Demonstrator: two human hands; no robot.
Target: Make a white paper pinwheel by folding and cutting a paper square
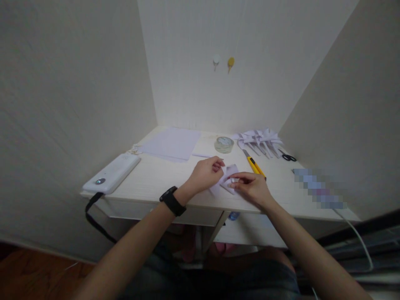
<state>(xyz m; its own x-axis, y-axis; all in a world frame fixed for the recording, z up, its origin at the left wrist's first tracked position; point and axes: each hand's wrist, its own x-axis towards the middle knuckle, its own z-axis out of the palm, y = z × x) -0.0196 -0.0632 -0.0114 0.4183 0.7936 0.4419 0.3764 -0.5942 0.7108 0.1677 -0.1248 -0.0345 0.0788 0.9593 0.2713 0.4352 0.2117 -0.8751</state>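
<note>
Pale wood desk (150, 179) set in a corner of plain off-white walls, lit from above.

Left hand (204, 173), black band on the wrist, pinching the upper left edge of a folded paper piece (229, 178) between thumb and fingertips. Right hand (251, 187) pinching the lower right edge of the same piece, fingers curled over it. Both hands clamped on it, close together, nearly touching across the paper.

Paper piece: white with a faint lilac cast, small, several angled folds and creases showing, one pointed flap sticking up between the hands. Resting on or just above the desk near its front edge, centre; contact with the surface unclear. Exact shape partly hidden by fingers.

Yellow utility knife (253, 164) just behind the right hand, lying diagonally. Roll of clear tape (224, 144) further back, flat on the desk. Pile of folded paper shapes (259, 139) of the same pale colour at back right, pointed tips fanned out. Black-handled scissors (288, 157) beside that pile. Stack of flat paper sheets (171, 143) at back left. White oblong device (111, 173) with a black strap at the left front corner. Two small hooks (223, 62) on the back wall, one white, one yellow. White cable (356, 235) trailing off the right edge.
</note>
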